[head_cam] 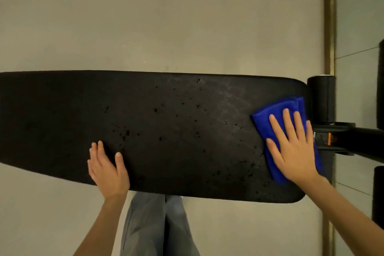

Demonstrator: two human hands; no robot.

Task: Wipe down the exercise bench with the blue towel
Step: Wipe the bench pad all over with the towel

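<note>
A long black padded exercise bench (62,114) runs across the view from left to right, with water droplets scattered over its middle and right part. A folded blue towel (268,114) lies flat on the bench's right end. My right hand (293,147) presses down on the towel with fingers spread. My left hand (108,168) rests flat on the near edge of the bench, left of centre, holding nothing. A streaked, duller patch shows on the pad just left of the towel.
Black foam rollers (321,97) and a black metal frame bar with an orange tag (353,137) stick out past the bench's right end. A brass floor strip (329,16) runs along the right. My legs in grey trousers (158,226) stand below the bench's near edge.
</note>
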